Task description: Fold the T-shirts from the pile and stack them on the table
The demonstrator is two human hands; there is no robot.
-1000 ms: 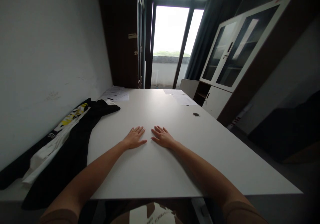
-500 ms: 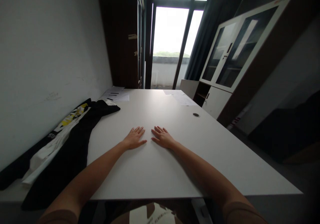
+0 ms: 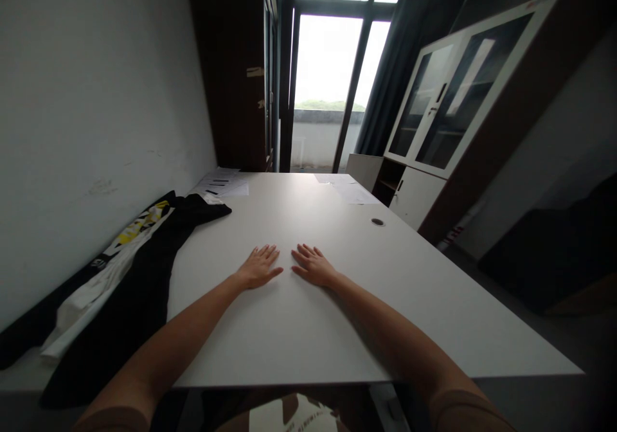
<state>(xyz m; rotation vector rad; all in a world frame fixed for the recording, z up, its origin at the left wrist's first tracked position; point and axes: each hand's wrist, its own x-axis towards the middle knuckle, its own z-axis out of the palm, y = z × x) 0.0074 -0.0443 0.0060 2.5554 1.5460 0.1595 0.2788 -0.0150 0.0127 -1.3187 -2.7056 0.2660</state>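
Note:
Both palms rest flat on the white table (image 3: 299,329). My left hand (image 3: 259,267) has its fingers stretched forward and its thumb pointing inward; it holds nothing. A small gap to the right, my right hand (image 3: 314,265) lies the same way, fingers spread and nothing in them. Left of my left arm is a heap of clothes: a black garment (image 3: 130,310) with a white one (image 3: 91,297) beside it and a yellow, black and white patterned piece (image 3: 139,223). The black garment hangs over the front edge.
Printed papers (image 3: 222,181) lie at the table's far left, with more sheets (image 3: 349,191) at the far right. A round cable hole (image 3: 378,222) is set near the right edge. Beyond stand a glass-door cabinet (image 3: 424,188) and a dark cabinet (image 3: 231,98); a wall (image 3: 96,98) borders the left.

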